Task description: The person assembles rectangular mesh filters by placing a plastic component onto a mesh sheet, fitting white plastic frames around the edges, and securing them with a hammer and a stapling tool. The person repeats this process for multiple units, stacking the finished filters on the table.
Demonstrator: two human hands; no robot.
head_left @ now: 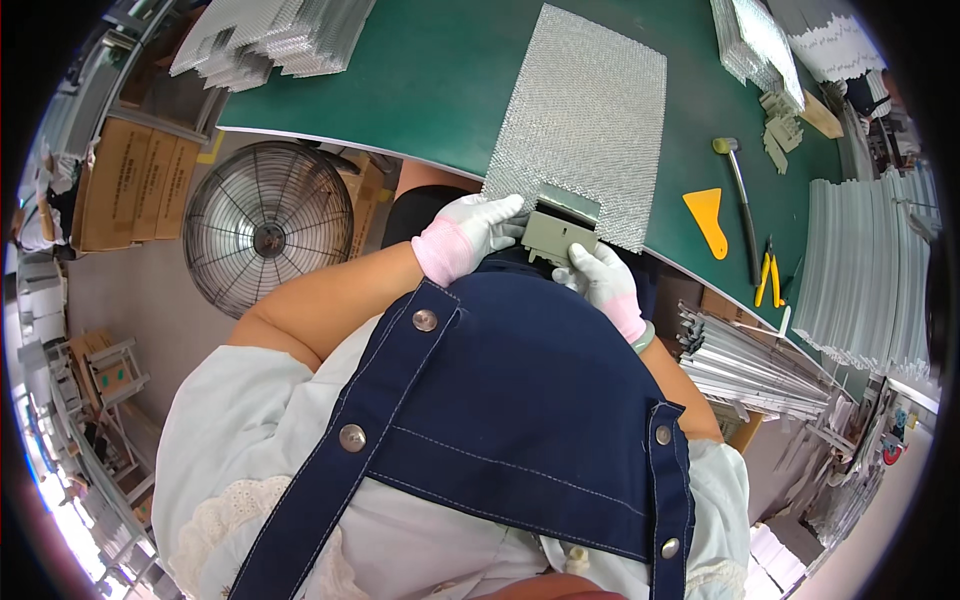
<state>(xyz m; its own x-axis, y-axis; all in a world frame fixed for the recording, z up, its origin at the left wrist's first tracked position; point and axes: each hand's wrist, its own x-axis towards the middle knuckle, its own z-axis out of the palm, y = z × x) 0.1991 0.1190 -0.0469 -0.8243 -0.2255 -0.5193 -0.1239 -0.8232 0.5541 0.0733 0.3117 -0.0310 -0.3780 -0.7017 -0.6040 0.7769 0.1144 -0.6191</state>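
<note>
While I watch through the head camera, the only writing I can pick out is dark printing on the brown cartons (pixel 125 190) beside the wire-guarded fan (pixel 268 228), too small for me to read. I have the slotted bracket (pixel 550 240) just in front of the apron (pixel 520 380), at the near edge of the green surface (pixel 420 80), where from above it overlaps the lower end of the silver mesh panel (pixel 592 110). Its face is matt grey-green and flat, with a small dark slot near the middle and short tabs along the lower edge; behind it a paler strip of similar colour catches the light, and I cannot tell whether that is a second piece. On the right hand (pixel 605 285), gloved in white with a pink cuff, the thumb presses the bracket's lower right corner, the other fingers tucked close, pinching it. On the left hand (pixel 470 235), gloved alike, the fingers are partly bent at the bracket's left end; I cannot tell whether they grip it. To the right I see a yellow-orange scraper (pixel 708 222), a black-handled mallet (pixel 743 195) and yellow-handled pliers (pixel 764 280).
</note>
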